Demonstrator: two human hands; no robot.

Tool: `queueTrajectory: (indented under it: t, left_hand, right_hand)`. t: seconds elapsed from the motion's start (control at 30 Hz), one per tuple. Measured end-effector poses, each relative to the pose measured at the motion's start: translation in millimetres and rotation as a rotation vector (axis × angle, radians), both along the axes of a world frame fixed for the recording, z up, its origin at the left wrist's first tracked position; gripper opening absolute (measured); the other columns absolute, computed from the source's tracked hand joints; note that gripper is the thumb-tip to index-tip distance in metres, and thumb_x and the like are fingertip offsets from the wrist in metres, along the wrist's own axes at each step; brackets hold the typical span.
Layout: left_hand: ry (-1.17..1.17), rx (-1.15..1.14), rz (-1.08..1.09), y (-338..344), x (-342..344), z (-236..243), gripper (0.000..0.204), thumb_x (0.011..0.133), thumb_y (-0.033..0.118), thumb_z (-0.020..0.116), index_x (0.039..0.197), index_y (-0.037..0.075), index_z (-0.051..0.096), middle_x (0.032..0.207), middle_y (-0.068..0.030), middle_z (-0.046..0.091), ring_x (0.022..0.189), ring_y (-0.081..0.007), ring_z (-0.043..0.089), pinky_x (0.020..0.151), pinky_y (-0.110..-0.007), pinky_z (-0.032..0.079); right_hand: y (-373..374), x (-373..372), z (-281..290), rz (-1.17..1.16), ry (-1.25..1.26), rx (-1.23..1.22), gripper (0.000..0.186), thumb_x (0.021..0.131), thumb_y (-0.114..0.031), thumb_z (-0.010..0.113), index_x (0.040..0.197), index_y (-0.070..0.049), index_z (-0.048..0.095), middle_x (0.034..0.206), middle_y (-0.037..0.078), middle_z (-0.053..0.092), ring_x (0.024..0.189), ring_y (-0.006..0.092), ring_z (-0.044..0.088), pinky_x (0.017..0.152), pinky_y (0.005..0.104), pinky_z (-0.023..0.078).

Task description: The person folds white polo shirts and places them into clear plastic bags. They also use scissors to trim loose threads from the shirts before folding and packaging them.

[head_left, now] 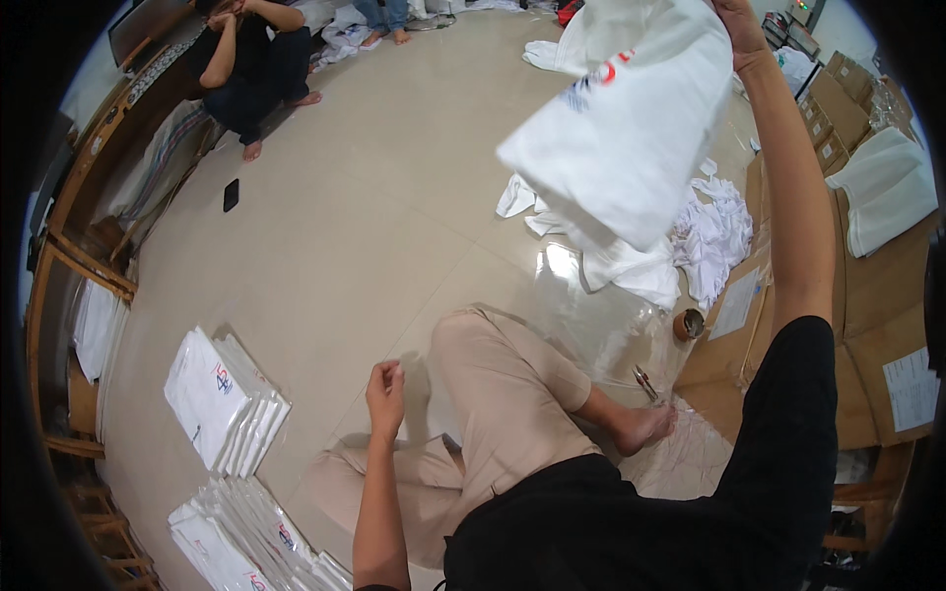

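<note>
At the upper right, my right hand (pixel 744 39) is raised at arm's length and closed on a white T-shirt (pixel 631 128). The T-shirt hangs in loose folds, with a red and blue print on it. My left hand (pixel 385 392) is held over the floor beside my bent knee, its fingers curled in with nothing visible in them. Under the hanging T-shirt lie more white garments (pixel 631 271) and a crumpled white cloth pile (pixel 714 236). To my left, a stack of folded white shirts in clear bags (pixel 222 394) sits behind another bagged stack (pixel 232 537).
Clear plastic bags (pixel 606 315) lie by my foot, near a small brown cup (pixel 688 324) and a pair of thread snips (pixel 645 382). Opened cardboard (pixel 867 305) spreads at right. A phone (pixel 232 195) lies near a crouching person (pixel 256 74); wooden shelving (pixel 59 256) lines the left.
</note>
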State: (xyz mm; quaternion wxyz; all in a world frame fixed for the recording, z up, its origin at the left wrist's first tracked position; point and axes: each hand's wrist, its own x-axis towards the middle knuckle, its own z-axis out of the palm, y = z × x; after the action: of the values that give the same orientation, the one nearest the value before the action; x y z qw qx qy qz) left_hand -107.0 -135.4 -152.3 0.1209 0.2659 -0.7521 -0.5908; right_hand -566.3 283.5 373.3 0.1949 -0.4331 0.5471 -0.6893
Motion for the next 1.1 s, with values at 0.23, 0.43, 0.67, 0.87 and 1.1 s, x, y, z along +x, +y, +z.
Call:
queueTrajectory:
  t: [0.23, 0.43, 0.67, 0.87, 1.1]
  left_hand:
    - [0.413, -0.218, -0.177, 64, -75, 176, 0.074, 0.104, 0.022, 0.075, 0.165, 0.004, 0.038, 0.167, -0.019, 0.047, 0.155, -0.0279, 0.046, 0.128, -0.045, 0.035]
    - [0.602, 0.154, -0.377, 64, -56, 264, 0.052, 0.107, 0.014, 0.067, 0.154, -0.002, 0.052, 0.146, -0.0136, 0.067, 0.129, -0.0216, 0.066, 0.111, -0.038, 0.053]
    - [0.832, 0.682, -0.119, 49, 19, 288, 0.041, 0.117, 0.016, 0.051, 0.154, -0.002, 0.055, 0.141, -0.0148, 0.071, 0.123, -0.0216, 0.072, 0.106, -0.037, 0.059]
    - [0.232, 0.315, -0.165, 45, 14, 236, 0.042, 0.117, 0.032, 0.057, 0.141, -0.001, 0.066, 0.119, -0.0031, 0.073, 0.103, -0.0095, 0.064, 0.093, -0.028, 0.054]
    - [0.108, 0.036, -0.312, 68, 14, 184, 0.031, 0.115, 0.029, 0.06, 0.127, 0.002, 0.071, 0.105, -0.0041, 0.067, 0.092, -0.014, 0.06, 0.085, -0.029, 0.05]
  right_hand:
    - [-95, 121, -3, -0.135, 0.18, -0.083, 0.028, 0.1, -0.012, 0.074, 0.122, 0.005, 0.071, 0.107, 0.009, 0.079, 0.096, 0.018, 0.076, 0.088, 0.0329, 0.06]
    - [-126, 197, -29, 0.086, 0.274, 0.431, 0.054, 0.093, -0.032, 0.076, 0.133, 0.004, 0.066, 0.111, 0.009, 0.077, 0.095, 0.0125, 0.074, 0.085, 0.0275, 0.06]
    - [-116, 235, -116, 0.278, -0.075, 0.307, 0.046, 0.096, -0.022, 0.082, 0.133, 0.003, 0.07, 0.117, 0.009, 0.078, 0.108, 0.0152, 0.073, 0.096, 0.0295, 0.057]
    - [-95, 217, -251, -0.015, 0.283, 0.777, 0.046, 0.099, -0.021, 0.08, 0.139, -0.001, 0.066, 0.119, 0.008, 0.076, 0.101, 0.0178, 0.07, 0.095, 0.0344, 0.055]
    - [-151, 334, -348, -0.352, -0.11, 0.47, 0.042, 0.101, -0.025, 0.08, 0.132, 0.0, 0.067, 0.113, 0.011, 0.067, 0.093, 0.0201, 0.067, 0.081, 0.0348, 0.055]
